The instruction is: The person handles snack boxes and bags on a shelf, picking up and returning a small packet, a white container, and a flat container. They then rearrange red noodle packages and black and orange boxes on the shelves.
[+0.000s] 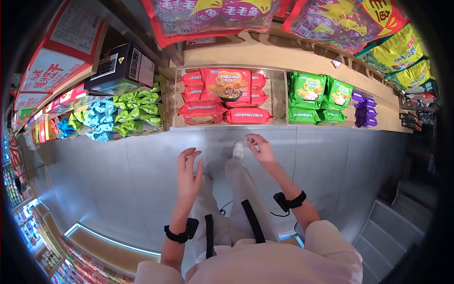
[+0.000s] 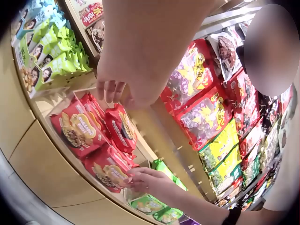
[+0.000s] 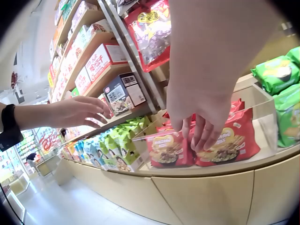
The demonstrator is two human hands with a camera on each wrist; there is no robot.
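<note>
Both hands hold nothing and hover in front of the shelf's edge. My left hand [image 1: 190,175] has loosely bent fingers and the thumb apart from them. To its right and nearer the shelf is my right hand [image 1: 261,150], its fingers loosely bent toward the shelf. Closest to both is a clear bin [image 1: 277,97] of red snack packs. One red pack [image 1: 227,86] lies flat across the others; two more, a left front pack [image 1: 202,113] and a right front pack [image 1: 248,115], line the front. The right wrist view has the right fingers overlapping red packs [image 3: 227,145].
Green snack packs [image 1: 309,92] and small purple packs [image 1: 364,111] sit right of the bin. Light green packs [image 1: 137,113] and blue packs [image 1: 100,116] stand left. Large red-edged bags [image 1: 213,19] occupy the level above. A dark box [image 1: 124,67] stands upper left. Grey floor [image 1: 142,175] lies below.
</note>
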